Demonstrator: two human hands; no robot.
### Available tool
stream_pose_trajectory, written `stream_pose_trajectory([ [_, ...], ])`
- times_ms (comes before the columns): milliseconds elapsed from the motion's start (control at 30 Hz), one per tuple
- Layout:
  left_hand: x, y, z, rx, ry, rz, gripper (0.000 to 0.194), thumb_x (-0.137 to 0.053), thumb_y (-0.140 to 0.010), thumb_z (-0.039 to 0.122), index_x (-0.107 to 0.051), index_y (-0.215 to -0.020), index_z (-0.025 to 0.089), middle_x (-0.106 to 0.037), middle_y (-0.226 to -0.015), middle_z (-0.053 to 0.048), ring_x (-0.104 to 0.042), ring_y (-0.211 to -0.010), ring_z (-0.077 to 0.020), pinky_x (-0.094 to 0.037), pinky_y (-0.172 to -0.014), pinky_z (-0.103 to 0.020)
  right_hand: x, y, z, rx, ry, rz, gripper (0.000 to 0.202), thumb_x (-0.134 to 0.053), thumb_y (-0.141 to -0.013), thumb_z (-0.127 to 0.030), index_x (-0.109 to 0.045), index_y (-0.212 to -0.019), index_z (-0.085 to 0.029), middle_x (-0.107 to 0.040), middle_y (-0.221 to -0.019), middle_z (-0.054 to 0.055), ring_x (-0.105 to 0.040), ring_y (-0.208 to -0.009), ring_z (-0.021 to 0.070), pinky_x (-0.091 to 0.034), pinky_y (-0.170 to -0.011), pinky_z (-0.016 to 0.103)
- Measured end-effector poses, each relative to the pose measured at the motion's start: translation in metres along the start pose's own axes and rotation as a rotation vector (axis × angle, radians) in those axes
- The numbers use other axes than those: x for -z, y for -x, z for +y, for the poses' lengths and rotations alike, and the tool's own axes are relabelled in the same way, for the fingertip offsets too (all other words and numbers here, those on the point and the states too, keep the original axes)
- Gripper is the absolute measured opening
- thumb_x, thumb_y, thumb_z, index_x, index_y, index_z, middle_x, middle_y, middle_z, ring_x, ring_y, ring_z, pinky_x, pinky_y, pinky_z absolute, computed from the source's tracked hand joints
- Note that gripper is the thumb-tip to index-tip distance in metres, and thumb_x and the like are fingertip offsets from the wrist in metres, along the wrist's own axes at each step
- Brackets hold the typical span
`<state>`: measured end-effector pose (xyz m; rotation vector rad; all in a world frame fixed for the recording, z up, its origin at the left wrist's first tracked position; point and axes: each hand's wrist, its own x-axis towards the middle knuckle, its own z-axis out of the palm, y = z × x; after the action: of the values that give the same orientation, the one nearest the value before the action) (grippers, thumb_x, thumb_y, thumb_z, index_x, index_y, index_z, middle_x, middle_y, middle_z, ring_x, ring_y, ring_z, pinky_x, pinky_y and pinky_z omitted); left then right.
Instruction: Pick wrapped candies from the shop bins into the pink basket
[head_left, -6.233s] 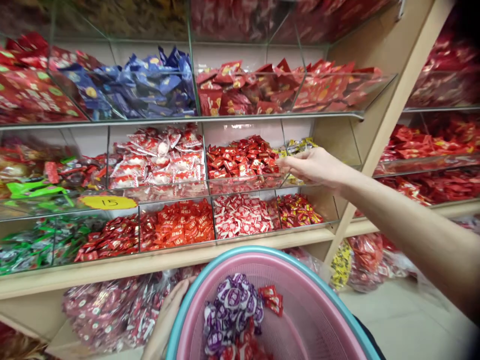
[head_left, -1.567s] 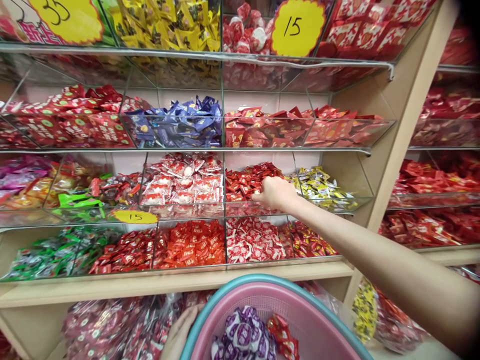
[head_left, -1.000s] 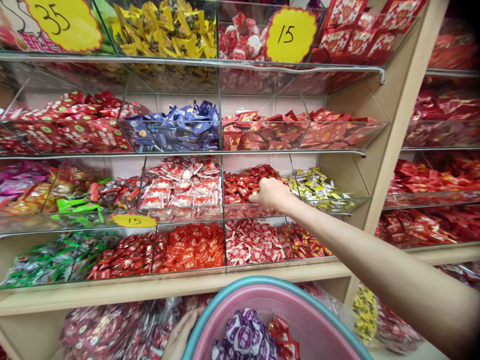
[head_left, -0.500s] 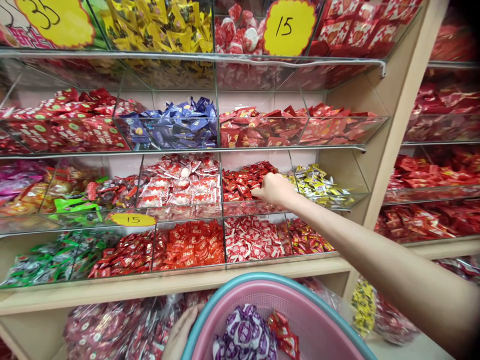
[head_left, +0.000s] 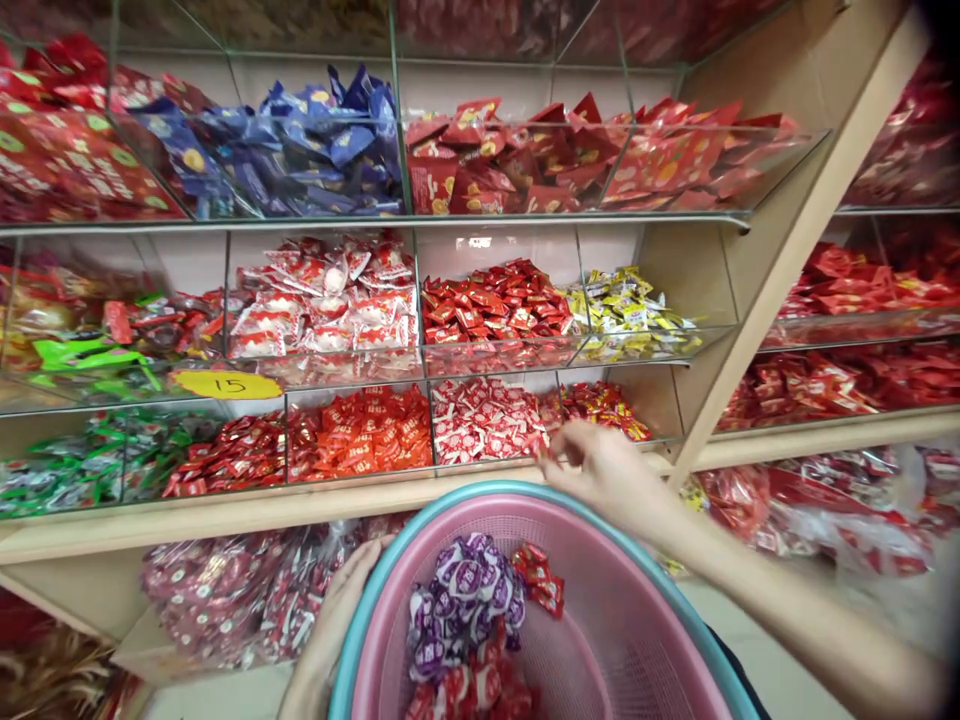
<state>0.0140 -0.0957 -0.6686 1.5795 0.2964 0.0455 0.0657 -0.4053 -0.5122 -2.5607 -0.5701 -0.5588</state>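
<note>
My left hand (head_left: 334,615) grips the left side of a pink basket (head_left: 622,610) with a blue-green rim. Purple-and-white wrapped candies (head_left: 469,590) lie inside it, with red packets (head_left: 538,578) beside them and more red ones at the bottom. Over the far right part of the rim, my right hand (head_left: 600,465) has its fingers bent together around something small and red, partly blurred. Behind that hand are bins of red-and-white candies (head_left: 484,420) and small red candies (head_left: 499,305).
Glass-fronted shelves hold blue packets (head_left: 322,145), orange-red candies (head_left: 375,430) and yellow candies (head_left: 626,300). A yellow price tag (head_left: 227,384) reads 15. Bagged candies (head_left: 214,595) sit below the wooden ledge (head_left: 187,520). A wooden upright (head_left: 787,240) stands at the right.
My right hand has come down from the small red candies' bin to the basket's rim. The view has shifted lower, and more of the basket and its red packets shows.
</note>
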Motion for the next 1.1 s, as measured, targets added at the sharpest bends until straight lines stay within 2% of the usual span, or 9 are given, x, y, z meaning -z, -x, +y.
stream_pose_trajectory([
  [100, -0.003, 0.001, 0.003, -0.003, -0.022, 0.023, 0.048, -0.059, -0.071, 0.053, -0.066, -0.105, 0.020, -0.060, -0.122, -0.004, -0.046, -0.122, -0.0212, -0.032, -0.107, -0.030, -0.056, 0.045, 0.030, -0.104, 0.064, -0.258, 0.011, -0.050, -0.075, -0.027, -0.054, -0.069, -0.018, -0.061, -0.067, 0.002, -0.053, -0.060, 0.0138, -0.030, -0.055, 0.024],
  [167, -0.005, 0.002, 0.006, 0.001, -0.031, 0.034, 0.048, -0.059, -0.070, 0.053, -0.066, -0.104, 0.020, -0.060, -0.122, -0.003, -0.046, -0.122, -0.0210, -0.034, -0.106, -0.029, -0.086, 0.068, 0.044, -0.116, 0.107, -0.361, 0.010, -0.050, -0.076, -0.026, -0.055, -0.071, -0.018, -0.063, -0.072, 0.004, -0.057, -0.065, 0.0157, -0.030, -0.056, 0.025],
  [233, -0.006, 0.003, 0.008, 0.008, -0.031, 0.039, 0.047, -0.060, -0.070, 0.052, -0.067, -0.104, 0.020, -0.061, -0.122, -0.004, -0.046, -0.123, -0.0212, -0.035, -0.105, -0.029, -0.106, 0.083, 0.052, -0.088, 0.149, -0.425, 0.011, -0.050, -0.077, -0.024, -0.057, -0.076, -0.017, -0.065, -0.080, 0.006, -0.060, -0.072, 0.0180, -0.031, -0.058, 0.026],
  [333, -0.006, 0.003, 0.009, 0.025, -0.025, 0.054, 0.047, -0.061, -0.069, 0.051, -0.067, -0.104, 0.019, -0.059, -0.124, -0.004, -0.046, -0.123, -0.0219, -0.036, -0.104, -0.029, -0.122, 0.095, 0.055, -0.033, 0.196, -0.477, 0.017, -0.051, -0.077, -0.024, -0.060, -0.090, -0.017, -0.065, -0.095, 0.008, -0.062, -0.081, 0.0216, -0.032, -0.059, 0.027],
  [467, -0.005, 0.002, 0.008, 0.026, -0.026, 0.041, 0.049, -0.061, -0.069, 0.054, -0.067, -0.104, 0.020, -0.060, -0.123, -0.004, -0.045, -0.123, -0.0224, -0.034, -0.107, -0.030, -0.128, 0.097, 0.051, -0.046, 0.190, -0.527, 0.021, -0.048, -0.081, -0.025, -0.060, -0.097, -0.019, -0.065, -0.100, 0.008, -0.063, -0.082, 0.0223, -0.035, -0.061, 0.027],
  [600, -0.004, 0.001, 0.006, 0.035, -0.024, 0.059, 0.050, -0.064, -0.066, 0.055, -0.068, -0.101, 0.020, -0.062, -0.120, -0.005, -0.044, -0.125, -0.0245, -0.032, -0.108, -0.033, -0.128, 0.095, 0.050, -0.083, 0.146, -0.527, 0.020, -0.048, -0.083, -0.030, -0.060, -0.093, -0.018, -0.065, -0.098, 0.008, -0.062, -0.084, 0.0236, -0.037, -0.064, 0.028],
  [733, -0.005, 0.001, 0.004, 0.063, 0.048, 0.068, 0.048, -0.065, -0.068, 0.052, -0.068, -0.103, 0.020, -0.060, -0.123, -0.005, -0.045, -0.125, -0.0245, -0.028, -0.111, -0.035, -0.121, 0.092, 0.053, -0.115, 0.003, -0.420, 0.018, -0.046, -0.084, -0.033, -0.057, -0.082, -0.019, -0.064, -0.087, 0.005, -0.060, -0.077, 0.0199, -0.036, -0.062, 0.027],
  [900, -0.007, -0.004, 0.015, 0.164, 0.205, -0.193, 0.050, -0.055, -0.077, 0.055, -0.062, -0.114, 0.022, -0.060, -0.123, -0.005, -0.055, -0.114, -0.0240, -0.039, -0.102, -0.037, -0.100, 0.087, 0.060, -0.141, -0.216, -0.271, 0.028, -0.039, -0.089, -0.034, -0.055, -0.071, -0.019, -0.058, -0.068, 0.001, -0.053, -0.063, 0.0156, -0.036, -0.060, 0.027],
  [1100, -0.027, -0.027, 0.043, 0.101, -0.125, -0.174, 0.049, -0.071, -0.063, 0.050, -0.068, -0.104, 0.021, -0.058, -0.125, -0.005, -0.050, -0.120, -0.0243, -0.037, -0.103, -0.032, -0.092, 0.086, 0.079, -0.150, -0.355, -0.096, 0.035, -0.036, -0.090, -0.041, -0.054, -0.069, -0.020, -0.053, -0.065, 0.001, -0.049, -0.060, 0.0160, -0.038, -0.058, 0.027],
])
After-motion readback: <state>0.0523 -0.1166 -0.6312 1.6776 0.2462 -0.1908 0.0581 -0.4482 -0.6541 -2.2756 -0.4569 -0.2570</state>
